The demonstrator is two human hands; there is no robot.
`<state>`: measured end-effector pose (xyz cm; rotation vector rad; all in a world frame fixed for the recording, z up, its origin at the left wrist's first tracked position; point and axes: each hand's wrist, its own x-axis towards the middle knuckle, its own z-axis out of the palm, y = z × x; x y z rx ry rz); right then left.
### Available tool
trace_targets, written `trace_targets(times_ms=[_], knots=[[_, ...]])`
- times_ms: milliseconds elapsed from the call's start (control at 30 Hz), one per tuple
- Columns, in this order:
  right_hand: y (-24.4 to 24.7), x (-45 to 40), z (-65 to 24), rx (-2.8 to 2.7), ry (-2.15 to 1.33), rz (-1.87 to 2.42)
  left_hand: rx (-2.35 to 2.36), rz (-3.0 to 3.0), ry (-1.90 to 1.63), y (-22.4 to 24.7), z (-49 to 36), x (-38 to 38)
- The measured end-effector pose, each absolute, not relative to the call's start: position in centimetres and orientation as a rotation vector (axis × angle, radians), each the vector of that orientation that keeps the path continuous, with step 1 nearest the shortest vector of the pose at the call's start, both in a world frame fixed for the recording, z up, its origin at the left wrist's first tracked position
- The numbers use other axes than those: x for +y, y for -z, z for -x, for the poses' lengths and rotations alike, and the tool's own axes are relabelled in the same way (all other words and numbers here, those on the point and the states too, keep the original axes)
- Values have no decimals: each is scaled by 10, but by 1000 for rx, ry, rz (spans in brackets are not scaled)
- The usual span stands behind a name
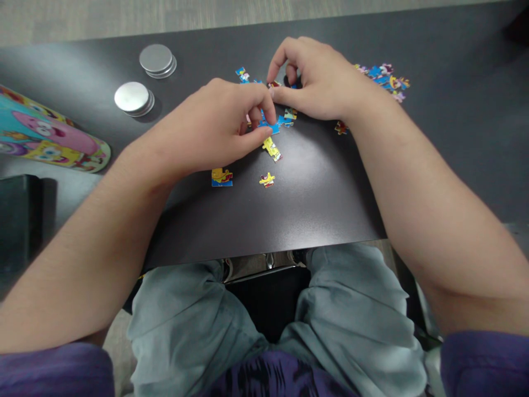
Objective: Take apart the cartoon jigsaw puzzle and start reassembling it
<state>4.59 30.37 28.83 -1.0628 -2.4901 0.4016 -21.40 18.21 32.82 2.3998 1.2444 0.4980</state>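
Observation:
My left hand (225, 124) rests over a cluster of blue puzzle pieces (285, 120), its thumb and index fingertips nearly together at the cluster; what they hold, if anything, is too small to tell. Just right of it, my right hand (316, 77) has curled fingers, with its thumb tip by a small red piece (274, 85). Below the cluster lie a joined yellow strip (271, 149) and a loose yellow piece (267, 180). A joined yellow and blue corner part (222, 177) sits below my left hand. A brown piece (341, 128) is partly under my right wrist.
A pile of puzzle pieces (386, 79) lies beyond my right wrist. Two stacks of silver discs (156, 59) (133, 99) stand at the back left. A colourful cartoon cylinder (53, 135) and a black object (20, 220) are at the far left. The dark table's (264, 226) near edge is above my knees.

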Motion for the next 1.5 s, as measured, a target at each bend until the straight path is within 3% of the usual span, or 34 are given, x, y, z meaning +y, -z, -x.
trace_targets(times_ms=[1500], knots=[[-290,297,-44,-2487,-402,1064,1255,-2385,-530,-332,211,177]])
